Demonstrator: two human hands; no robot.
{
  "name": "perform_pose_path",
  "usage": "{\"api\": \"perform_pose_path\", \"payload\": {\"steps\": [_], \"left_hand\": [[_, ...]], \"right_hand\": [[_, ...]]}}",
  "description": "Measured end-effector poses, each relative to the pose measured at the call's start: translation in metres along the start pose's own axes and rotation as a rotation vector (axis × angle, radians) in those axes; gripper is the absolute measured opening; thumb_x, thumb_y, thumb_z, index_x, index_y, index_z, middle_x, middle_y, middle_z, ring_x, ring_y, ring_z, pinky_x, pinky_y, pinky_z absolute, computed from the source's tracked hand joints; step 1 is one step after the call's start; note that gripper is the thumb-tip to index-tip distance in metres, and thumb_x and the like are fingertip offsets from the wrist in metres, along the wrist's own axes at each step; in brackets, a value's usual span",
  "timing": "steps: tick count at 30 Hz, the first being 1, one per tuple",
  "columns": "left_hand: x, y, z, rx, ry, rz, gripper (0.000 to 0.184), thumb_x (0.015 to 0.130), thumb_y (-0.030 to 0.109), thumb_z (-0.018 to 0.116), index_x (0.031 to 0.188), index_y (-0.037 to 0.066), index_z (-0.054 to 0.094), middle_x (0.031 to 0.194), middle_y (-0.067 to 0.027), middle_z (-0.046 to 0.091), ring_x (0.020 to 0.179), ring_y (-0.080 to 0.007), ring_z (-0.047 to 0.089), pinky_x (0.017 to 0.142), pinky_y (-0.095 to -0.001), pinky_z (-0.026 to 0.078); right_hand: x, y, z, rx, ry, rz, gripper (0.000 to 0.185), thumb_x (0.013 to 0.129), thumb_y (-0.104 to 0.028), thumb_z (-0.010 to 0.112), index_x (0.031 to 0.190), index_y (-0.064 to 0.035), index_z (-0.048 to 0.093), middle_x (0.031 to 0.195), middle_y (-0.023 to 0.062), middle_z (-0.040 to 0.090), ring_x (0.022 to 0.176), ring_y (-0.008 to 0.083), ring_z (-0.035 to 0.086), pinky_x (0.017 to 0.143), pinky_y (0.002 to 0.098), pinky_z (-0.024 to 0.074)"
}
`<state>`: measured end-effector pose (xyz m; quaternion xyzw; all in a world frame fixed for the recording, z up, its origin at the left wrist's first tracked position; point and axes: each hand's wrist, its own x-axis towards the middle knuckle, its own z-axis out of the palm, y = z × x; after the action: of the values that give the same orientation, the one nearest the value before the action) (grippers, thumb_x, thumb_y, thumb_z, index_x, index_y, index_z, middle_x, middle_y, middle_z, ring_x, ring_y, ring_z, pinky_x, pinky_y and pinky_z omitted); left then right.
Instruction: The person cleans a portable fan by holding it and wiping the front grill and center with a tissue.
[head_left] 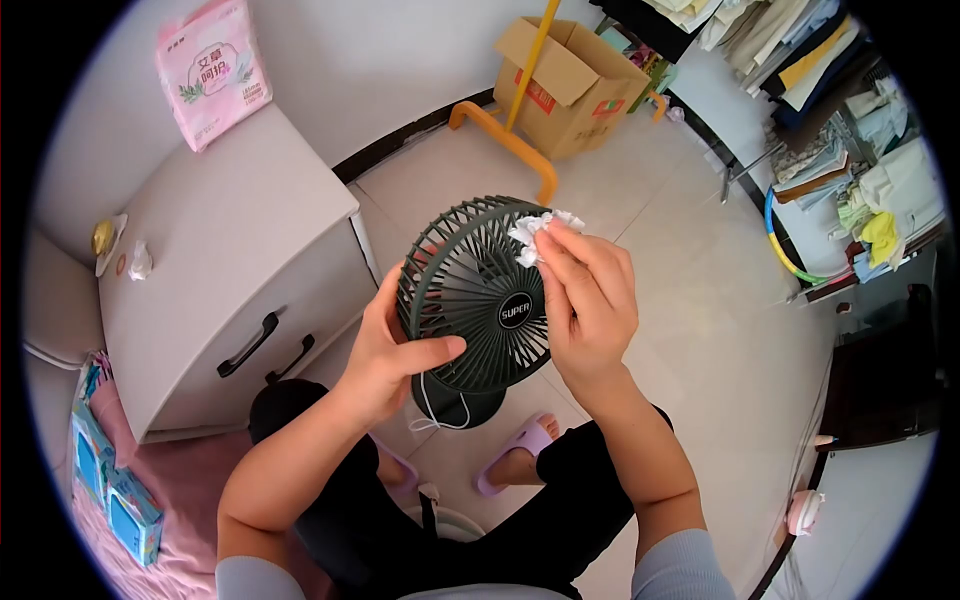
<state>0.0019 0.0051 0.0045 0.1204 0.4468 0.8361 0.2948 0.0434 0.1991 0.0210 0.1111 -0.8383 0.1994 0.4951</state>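
A dark green fan (480, 300) with a round slatted guard and a "SUPER" badge is held up in front of my lap. My left hand (385, 350) grips its left rim, the thumb lying over the front slats. In my right hand (592, 300) a crumpled white tissue (535, 235) is pinched against the guard's upper right edge. A thin white cord (440, 408) hangs at the fan's base below the guard.
To the left, a grey cabinet (230, 240) bears a pink package (213, 75) and another crumpled tissue (140, 262). A cardboard box (570, 90) and an orange-yellow stand (510, 145) are ahead. Clothes (790, 60) hang at upper right. Blue packs (115, 490) lie lower left.
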Motion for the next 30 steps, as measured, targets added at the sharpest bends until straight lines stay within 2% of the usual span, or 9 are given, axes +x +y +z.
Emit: {"api": "perform_pose_path", "payload": {"steps": [5, 7, 11, 14, 18, 22, 25, 27, 30], "left_hand": [[0.000, 0.007, -0.004, -0.099, 0.072, 0.012, 0.078, 0.069, -0.006, 0.069, 0.140, 0.004, 0.037, 0.124, -0.0088, 0.056, 0.116, -0.0203, 0.054, 0.102, -0.0336, 0.040], [0.000, 0.006, -0.004, -0.100, 0.064, 0.018, 0.078, 0.069, -0.005, 0.069, 0.139, 0.004, 0.038, 0.123, -0.0081, 0.057, 0.116, -0.0200, 0.055, 0.102, -0.0333, 0.039], [-0.001, 0.002, -0.001, -0.050, 0.006, -0.012, 0.079, 0.067, -0.006, 0.070, 0.139, 0.004, 0.037, 0.123, -0.0092, 0.057, 0.116, -0.0207, 0.055, 0.103, -0.0341, 0.039], [-0.001, 0.000, 0.000, -0.026, -0.027, -0.037, 0.081, 0.066, -0.007, 0.070, 0.139, 0.004, 0.037, 0.123, -0.0099, 0.057, 0.117, -0.0215, 0.055, 0.103, -0.0346, 0.039], [0.000, 0.002, -0.003, -0.037, 0.013, -0.007, 0.081, 0.066, -0.007, 0.071, 0.139, 0.004, 0.037, 0.123, -0.0092, 0.057, 0.116, -0.0211, 0.055, 0.103, -0.0344, 0.040], [0.002, 0.001, -0.002, -0.048, 0.045, 0.035, 0.081, 0.066, -0.007, 0.070, 0.139, 0.004, 0.037, 0.123, -0.0085, 0.057, 0.117, -0.0206, 0.055, 0.103, -0.0342, 0.039], [0.002, -0.002, -0.001, -0.004, 0.017, 0.028, 0.082, 0.066, -0.007, 0.070, 0.139, 0.003, 0.036, 0.125, -0.0090, 0.056, 0.118, -0.0209, 0.054, 0.105, -0.0343, 0.037], [0.000, -0.005, 0.000, 0.002, -0.001, -0.009, 0.082, 0.065, -0.006, 0.071, 0.139, 0.002, 0.036, 0.126, -0.0096, 0.055, 0.119, -0.0211, 0.053, 0.105, -0.0346, 0.037], [-0.001, 0.000, 0.000, -0.019, 0.020, -0.012, 0.082, 0.066, -0.006, 0.071, 0.139, 0.002, 0.036, 0.126, -0.0100, 0.056, 0.119, -0.0215, 0.053, 0.105, -0.0351, 0.037]], "right_hand": [[-0.007, -0.017, 0.005, 0.040, -0.073, -0.069, 0.021, 0.074, 0.008, 0.071, 0.094, 0.0018, 0.071, 0.097, 0.0101, 0.067, 0.082, 0.0256, 0.062, 0.070, 0.0321, 0.0500], [-0.008, -0.016, 0.005, 0.048, -0.072, -0.082, 0.021, 0.072, 0.007, 0.069, 0.092, 0.0021, 0.069, 0.097, 0.0092, 0.066, 0.084, 0.0269, 0.062, 0.071, 0.0339, 0.0525], [0.005, -0.003, -0.007, 0.099, -0.094, 0.004, 0.020, 0.075, 0.006, 0.068, 0.094, -0.0023, 0.068, 0.094, 0.0102, 0.065, 0.080, 0.0269, 0.061, 0.068, 0.0343, 0.0506], [0.010, 0.001, -0.008, 0.081, 0.039, 0.170, 0.021, 0.076, 0.005, 0.069, 0.096, -0.0027, 0.068, 0.093, 0.0091, 0.065, 0.079, 0.0266, 0.060, 0.067, 0.0335, 0.0494], [-0.003, -0.007, -0.007, 0.122, -0.077, 0.025, 0.021, 0.074, 0.006, 0.071, 0.094, -0.0005, 0.068, 0.093, 0.0105, 0.064, 0.079, 0.0269, 0.060, 0.067, 0.0343, 0.0501], [-0.009, -0.018, 0.001, 0.178, -0.107, 0.065, 0.017, 0.076, 0.005, 0.070, 0.091, -0.0013, 0.067, 0.091, 0.0103, 0.062, 0.077, 0.0259, 0.060, 0.064, 0.0341, 0.0502], [0.002, -0.006, -0.004, 0.167, -0.040, 0.148, 0.015, 0.077, 0.005, 0.069, 0.090, -0.0023, 0.066, 0.090, 0.0099, 0.061, 0.075, 0.0247, 0.060, 0.061, 0.0316, 0.0494], [0.006, -0.003, -0.006, 0.151, 0.010, 0.277, 0.014, 0.077, 0.004, 0.070, 0.088, -0.0034, 0.066, 0.089, 0.0100, 0.061, 0.073, 0.0251, 0.060, 0.059, 0.0315, 0.0488], [0.001, -0.006, -0.005, 0.093, -0.021, 0.180, 0.014, 0.076, 0.003, 0.070, 0.087, -0.0035, 0.065, 0.089, 0.0095, 0.060, 0.073, 0.0263, 0.060, 0.060, 0.0330, 0.0486]]}}
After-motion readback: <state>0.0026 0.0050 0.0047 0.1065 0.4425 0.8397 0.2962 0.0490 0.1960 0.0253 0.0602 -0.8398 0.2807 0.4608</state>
